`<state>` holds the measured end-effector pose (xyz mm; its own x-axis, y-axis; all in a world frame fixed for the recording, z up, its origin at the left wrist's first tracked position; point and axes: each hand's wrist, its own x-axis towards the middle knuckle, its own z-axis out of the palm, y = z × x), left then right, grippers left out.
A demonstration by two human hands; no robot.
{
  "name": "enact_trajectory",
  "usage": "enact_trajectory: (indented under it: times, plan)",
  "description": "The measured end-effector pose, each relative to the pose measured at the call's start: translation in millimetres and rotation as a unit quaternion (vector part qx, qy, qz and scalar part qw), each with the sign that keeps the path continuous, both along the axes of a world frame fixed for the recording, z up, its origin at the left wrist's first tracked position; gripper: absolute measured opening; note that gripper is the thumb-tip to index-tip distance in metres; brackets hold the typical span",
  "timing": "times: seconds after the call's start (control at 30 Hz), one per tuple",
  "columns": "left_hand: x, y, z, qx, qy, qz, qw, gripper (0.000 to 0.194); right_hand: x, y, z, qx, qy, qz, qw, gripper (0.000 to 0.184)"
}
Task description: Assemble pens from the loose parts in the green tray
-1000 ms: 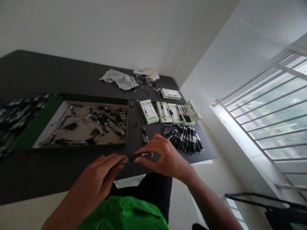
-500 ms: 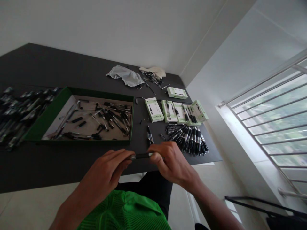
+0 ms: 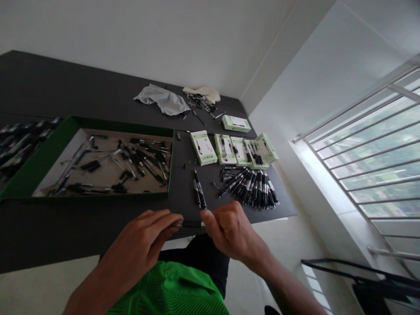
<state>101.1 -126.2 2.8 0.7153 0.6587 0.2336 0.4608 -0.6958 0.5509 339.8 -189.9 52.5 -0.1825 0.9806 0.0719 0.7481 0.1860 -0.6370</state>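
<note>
Between my two hands, level and just over the table's front edge, is a pen [image 3: 191, 224] with a dark grip section. My left hand [image 3: 146, 236] pinches its left end, where a clear or silvery part shows at the fingertips. Closed round the other end is my right hand [image 3: 231, 229], whose fingers hide most of that side. Two black pens [image 3: 199, 190] lie side by side on the table just beyond my right thumb. To their right a fan of black pens [image 3: 257, 188] is spread near the edge.
A green-walled tray [image 3: 121, 124] with loose pens and pen parts stands on the left, beside a pile of pens [image 3: 22, 142]. Green-white boxes [image 3: 203, 148] stand at right, some holding pens. Behind lie a grey cloth [image 3: 162, 99] and more pens [image 3: 201, 103]. A barred window [image 3: 370, 162] is at right.
The view has shifted, so the table's things appear further left. Both hands keep hold of the pen, which sits slightly lower in view; its right end is more covered by my right hand.
</note>
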Motion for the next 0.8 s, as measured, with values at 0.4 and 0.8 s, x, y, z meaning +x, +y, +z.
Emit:
enact_trajectory:
  times: [0.4, 0.8]
  plan:
    - [17, 4, -20.4, 0.005, -0.036, 0.003, 0.999, 0.044, 15, 2, -13.6, -0.003, -0.013, -0.007, 1.000, 0.054]
    - [46, -10, -45.6, -0.027, 0.022, 0.161, 0.986, 0.049, 92, 32, -13.9, -0.036, -0.049, -0.081, 0.995, 0.051]
